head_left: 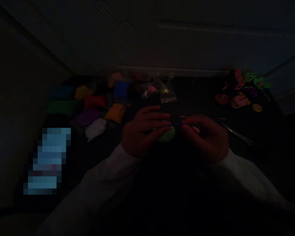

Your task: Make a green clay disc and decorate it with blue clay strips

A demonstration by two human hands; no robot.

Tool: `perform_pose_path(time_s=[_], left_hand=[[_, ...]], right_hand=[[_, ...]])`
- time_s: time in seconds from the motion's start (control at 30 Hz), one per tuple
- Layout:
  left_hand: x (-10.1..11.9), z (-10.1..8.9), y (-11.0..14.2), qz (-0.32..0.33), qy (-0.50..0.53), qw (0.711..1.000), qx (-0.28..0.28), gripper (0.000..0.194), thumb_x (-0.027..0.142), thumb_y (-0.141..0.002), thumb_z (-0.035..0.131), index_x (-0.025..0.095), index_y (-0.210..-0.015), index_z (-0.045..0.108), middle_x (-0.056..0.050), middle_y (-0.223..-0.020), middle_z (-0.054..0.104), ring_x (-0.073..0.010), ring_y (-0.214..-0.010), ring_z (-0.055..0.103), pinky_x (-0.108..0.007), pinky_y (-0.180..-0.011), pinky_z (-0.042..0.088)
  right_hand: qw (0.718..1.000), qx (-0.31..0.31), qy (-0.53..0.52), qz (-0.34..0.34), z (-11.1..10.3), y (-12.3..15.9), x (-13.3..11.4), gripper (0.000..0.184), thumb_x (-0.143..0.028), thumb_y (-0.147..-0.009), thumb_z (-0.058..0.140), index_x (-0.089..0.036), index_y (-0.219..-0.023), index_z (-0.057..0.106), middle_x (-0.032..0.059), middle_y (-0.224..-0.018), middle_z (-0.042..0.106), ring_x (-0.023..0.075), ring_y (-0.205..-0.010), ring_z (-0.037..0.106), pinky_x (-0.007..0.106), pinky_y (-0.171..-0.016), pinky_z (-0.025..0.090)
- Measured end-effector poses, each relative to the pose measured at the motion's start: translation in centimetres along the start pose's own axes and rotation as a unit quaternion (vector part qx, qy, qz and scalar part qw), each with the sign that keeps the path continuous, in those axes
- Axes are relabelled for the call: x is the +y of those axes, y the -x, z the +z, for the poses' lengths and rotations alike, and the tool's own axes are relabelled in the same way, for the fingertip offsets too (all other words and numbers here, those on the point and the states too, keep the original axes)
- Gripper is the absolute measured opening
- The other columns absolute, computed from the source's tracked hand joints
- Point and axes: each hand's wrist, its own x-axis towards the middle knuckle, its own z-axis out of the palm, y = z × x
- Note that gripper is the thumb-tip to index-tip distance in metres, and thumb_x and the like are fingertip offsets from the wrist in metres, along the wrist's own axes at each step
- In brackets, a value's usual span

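Note:
A thin blue strand (pixel 176 124) stretches level between my two hands in dim light. My left hand (pixel 144 131) pinches its left end between thumb and index finger, the other fingers stretched out. At the opposite end, my right hand (pixel 207 139) grips the strand with thumb and fingertips. Below the strand lies a flat, round light-green piece (pixel 167 135), partly hidden by my left hand. A small pink piece (pixel 196 130) shows beside my right fingers. Behind that hand, the tip of a slim pink stick (pixel 183 116) is visible.
Colourful soft packets, among them a blue one (pixel 122 90) and a white one (pixel 95 129), lie left. Clear bags (pixel 167 93) sit behind my hands. Bright shaped pieces (pixel 239 100) cluster at the back right. A metal tool (pixel 238 134) lies right; a lit phone (pixel 49 159) lies left.

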Motion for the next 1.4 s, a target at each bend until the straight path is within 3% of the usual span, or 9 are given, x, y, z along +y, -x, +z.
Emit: perform_pose_path(time_s=[0.27,0.43,0.77,1.03,1.4], left_hand=[[0.32,0.13,0.01,-0.032,-0.018,0.999,-0.009,0.027,0.018,-0.063,0.069,0.020,-0.089,0.065,-0.004,-0.098,0.065,-0.0221,-0.105,0.052,-0.040,-0.090,0.044],[0.24,0.12,-0.01,-0.008,-0.013,1.000,-0.015,0.014,0.014,-0.068,0.064,0.021,-0.079,0.067,-0.003,-0.094,0.067,-0.0205,-0.103,0.054,-0.038,-0.089,0.045],[0.44,0.19,0.10,-0.027,-0.007,1.000,-0.013,0.021,0.017,-0.066,0.067,0.021,-0.086,0.065,-0.004,-0.099,0.065,-0.0214,-0.106,0.052,-0.040,-0.090,0.044],[0.38,0.22,0.04,0.005,0.003,1.000,-0.005,0.015,0.012,-0.067,0.065,0.023,-0.078,0.066,0.000,-0.091,0.067,-0.0197,-0.102,0.054,-0.038,-0.089,0.045],[0.50,0.22,-0.03,-0.008,-0.011,1.000,-0.012,0.013,0.015,-0.068,0.065,0.023,-0.078,0.065,-0.001,-0.093,0.066,-0.0192,-0.103,0.054,-0.038,-0.088,0.046]], right_hand=[[1.000,-0.004,-0.005,-0.005,0.06,0.03,0.06,0.009,-0.023,-0.074,0.058,-0.022,-0.082,0.061,-0.0004,-0.079,0.064,0.0127,-0.075,0.059,0.027,-0.068,0.045],[1.000,-0.012,0.006,-0.013,0.07,0.04,-0.09,0.009,-0.024,-0.074,0.058,-0.021,-0.081,0.061,-0.0008,-0.079,0.065,0.0122,-0.078,0.059,0.026,-0.071,0.044],[1.000,-0.015,0.005,-0.019,0.08,0.10,-0.14,0.008,-0.025,-0.074,0.058,-0.021,-0.081,0.061,-0.0004,-0.077,0.065,0.0137,-0.075,0.060,0.030,-0.071,0.044],[0.999,-0.023,0.012,-0.029,0.27,0.15,-0.22,0.008,-0.025,-0.074,0.058,-0.022,-0.081,0.061,-0.0012,-0.077,0.066,0.0132,-0.074,0.060,0.030,-0.073,0.044],[0.999,-0.032,0.007,-0.022,0.28,0.16,-0.41,0.008,-0.024,-0.074,0.057,-0.022,-0.081,0.061,-0.0001,-0.076,0.066,0.0137,-0.073,0.060,0.030,-0.070,0.045]])
